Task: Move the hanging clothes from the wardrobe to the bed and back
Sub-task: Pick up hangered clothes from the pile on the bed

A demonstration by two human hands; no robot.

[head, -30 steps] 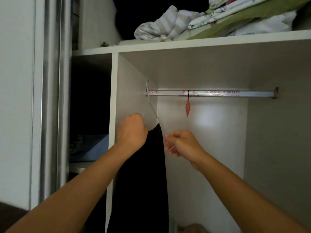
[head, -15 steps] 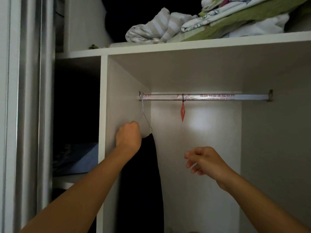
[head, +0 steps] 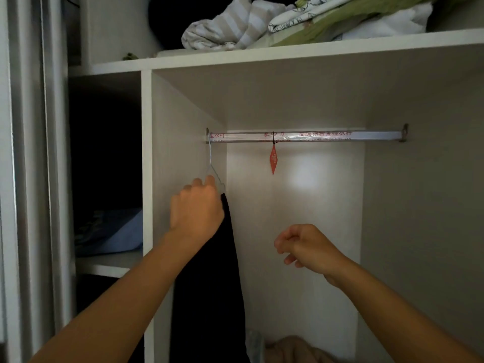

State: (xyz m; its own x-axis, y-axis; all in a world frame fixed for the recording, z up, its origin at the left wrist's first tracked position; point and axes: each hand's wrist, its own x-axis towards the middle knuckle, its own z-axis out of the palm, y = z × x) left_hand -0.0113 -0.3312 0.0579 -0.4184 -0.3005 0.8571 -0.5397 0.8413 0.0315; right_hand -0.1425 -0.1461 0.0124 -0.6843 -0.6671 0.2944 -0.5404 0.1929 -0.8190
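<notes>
Head view: a long, dark, soft cloth point(head: 212, 279) hangs straight down on a thin wire hanger point(head: 212, 167), hooked at the far left end of the shiny rail point(head: 327, 136) in the white wardrobe point(head: 183, 132). The left hand point(head: 195, 209) is curled around the hanger just above the cloth. The right hand point(head: 307, 247) holds nothing, fingers loosely bent; it has dropped lower and moved away from the cloth. A small red pointy tag point(head: 273, 159) dangles from the rail. Folded striped bedding point(head: 230, 24) sits on the top shelf
</notes>
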